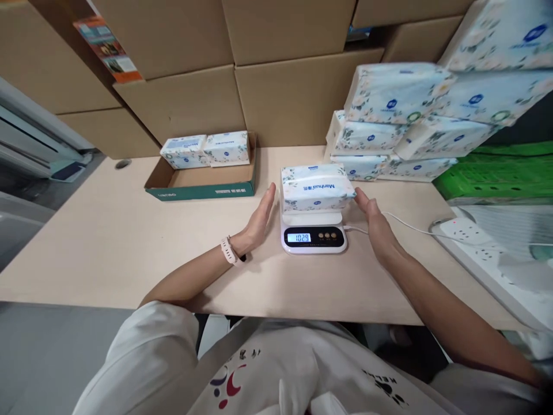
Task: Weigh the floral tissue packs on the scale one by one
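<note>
A tissue pack [317,187] with a floral print lies on a small white scale [314,235] whose lit display shows digits. My left hand [258,222] is flat and open just left of the pack, not touching it. My right hand [372,222] is open at the pack's right end, fingertips at or very near its edge. A pink band is on my left wrist.
A shallow green-sided cardboard tray [203,187] at the back left holds two tissue packs [206,151]. A stack of tissue packs [410,121] rises at the back right. Cardboard boxes [285,98] line the wall. A white power strip [469,231] and cable lie at right.
</note>
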Available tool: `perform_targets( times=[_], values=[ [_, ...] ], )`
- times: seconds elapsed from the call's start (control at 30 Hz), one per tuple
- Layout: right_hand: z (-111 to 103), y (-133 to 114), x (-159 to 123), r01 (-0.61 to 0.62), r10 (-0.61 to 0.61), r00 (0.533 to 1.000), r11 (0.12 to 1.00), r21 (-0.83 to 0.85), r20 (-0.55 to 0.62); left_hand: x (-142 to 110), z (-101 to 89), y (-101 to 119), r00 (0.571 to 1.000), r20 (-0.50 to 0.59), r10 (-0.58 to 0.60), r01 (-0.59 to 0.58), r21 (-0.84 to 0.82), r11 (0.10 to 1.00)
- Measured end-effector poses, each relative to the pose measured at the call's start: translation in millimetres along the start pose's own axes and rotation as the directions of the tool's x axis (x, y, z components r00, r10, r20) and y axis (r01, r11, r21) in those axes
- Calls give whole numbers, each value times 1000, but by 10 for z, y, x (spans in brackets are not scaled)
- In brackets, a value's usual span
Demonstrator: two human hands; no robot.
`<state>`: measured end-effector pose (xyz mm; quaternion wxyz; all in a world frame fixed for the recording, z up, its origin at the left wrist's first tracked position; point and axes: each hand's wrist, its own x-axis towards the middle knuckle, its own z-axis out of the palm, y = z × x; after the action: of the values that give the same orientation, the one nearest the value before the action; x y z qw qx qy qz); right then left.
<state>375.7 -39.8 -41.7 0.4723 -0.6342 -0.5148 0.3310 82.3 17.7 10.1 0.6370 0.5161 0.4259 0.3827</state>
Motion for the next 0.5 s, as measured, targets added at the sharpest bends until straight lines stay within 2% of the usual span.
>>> perform_targets(
  times=[0.1,0.37,0.5],
  values=[
    [20,-121,0,-106,106,994,994,20,16,32,-3,4,1000,-2,6,-6,17,1000],
    [-52,-46,3,-83,91,992,992,100,-82,-22,-72,-50,996,-85,-33,31,-24,999],
    [-80,-29,31,-66,82,990,988,138,-113,-17,-31,-76,998,-65,-15,16,3,1000]
  ],
)
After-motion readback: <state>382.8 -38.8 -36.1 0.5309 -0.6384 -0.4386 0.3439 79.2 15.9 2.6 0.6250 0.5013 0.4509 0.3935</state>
